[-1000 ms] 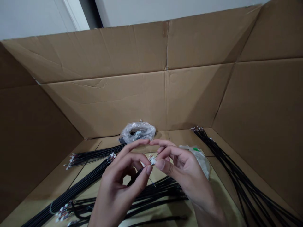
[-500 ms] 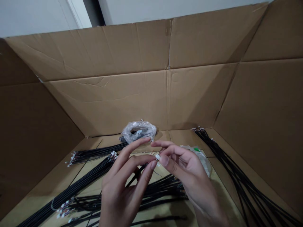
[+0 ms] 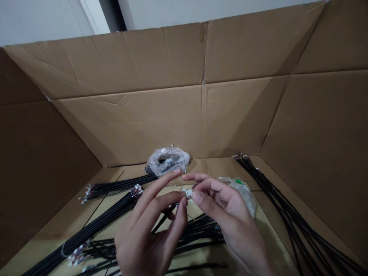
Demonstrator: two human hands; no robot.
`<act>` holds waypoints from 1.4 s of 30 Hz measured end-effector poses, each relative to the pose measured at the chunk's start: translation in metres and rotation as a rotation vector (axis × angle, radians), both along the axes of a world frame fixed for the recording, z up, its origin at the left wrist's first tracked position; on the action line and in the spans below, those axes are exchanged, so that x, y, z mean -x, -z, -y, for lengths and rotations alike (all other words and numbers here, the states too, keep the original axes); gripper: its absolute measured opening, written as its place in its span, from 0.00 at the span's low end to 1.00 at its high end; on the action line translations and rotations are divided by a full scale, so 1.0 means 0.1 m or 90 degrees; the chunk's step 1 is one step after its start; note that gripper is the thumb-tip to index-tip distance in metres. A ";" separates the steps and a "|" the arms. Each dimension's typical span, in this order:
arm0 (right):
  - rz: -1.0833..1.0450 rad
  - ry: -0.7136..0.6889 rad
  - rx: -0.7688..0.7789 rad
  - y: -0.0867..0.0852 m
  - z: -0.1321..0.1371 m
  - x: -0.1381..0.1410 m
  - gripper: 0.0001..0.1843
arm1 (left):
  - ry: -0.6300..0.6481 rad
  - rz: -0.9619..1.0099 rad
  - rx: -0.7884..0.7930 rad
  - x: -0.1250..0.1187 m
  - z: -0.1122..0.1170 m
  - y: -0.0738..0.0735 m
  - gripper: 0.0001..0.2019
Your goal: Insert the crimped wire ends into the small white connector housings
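Note:
My left hand (image 3: 149, 234) and my right hand (image 3: 227, 218) meet over the floor of a large cardboard box (image 3: 161, 119). Between their fingertips sits a small white connector (image 3: 189, 193) at the end of a thin black cable (image 3: 163, 216). The right thumb and forefinger pinch the connector. The left thumb and middle finger pinch the cable just behind it, with the forefinger stretched out above. Loose black cables (image 3: 198, 234) lie on the box floor under both hands.
Bundles of black cables with white plugs lie at the left (image 3: 112, 187) and along the right wall (image 3: 287, 218). A clear plastic bag (image 3: 168, 159) sits at the back. Another small bag with a green spot (image 3: 243, 189) lies behind my right hand.
Both hands have drifted slightly down and left. The fingers have closed tighter on the connector, which now sits a little higher between them.

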State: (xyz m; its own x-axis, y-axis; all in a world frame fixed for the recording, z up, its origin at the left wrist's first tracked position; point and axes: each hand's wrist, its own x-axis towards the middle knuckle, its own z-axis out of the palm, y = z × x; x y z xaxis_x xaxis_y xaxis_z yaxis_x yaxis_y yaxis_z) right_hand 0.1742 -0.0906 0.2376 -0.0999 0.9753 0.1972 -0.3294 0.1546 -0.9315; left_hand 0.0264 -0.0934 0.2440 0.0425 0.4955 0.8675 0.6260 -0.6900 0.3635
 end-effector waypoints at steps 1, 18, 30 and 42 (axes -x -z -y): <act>0.001 0.001 0.003 0.00 0.00 0.00 0.10 | -0.004 -0.009 -0.002 -0.01 0.00 -0.01 0.05; 0.012 0.011 0.004 0.01 0.01 -0.03 0.11 | 0.135 0.108 0.273 0.17 -0.01 -0.03 0.09; 0.004 -0.022 0.034 0.00 0.03 0.01 0.11 | 0.081 0.203 0.234 0.03 0.09 -0.03 0.09; -0.018 -0.011 0.071 0.04 -0.02 -0.01 0.10 | -0.056 -0.117 -0.052 0.01 0.04 0.08 0.11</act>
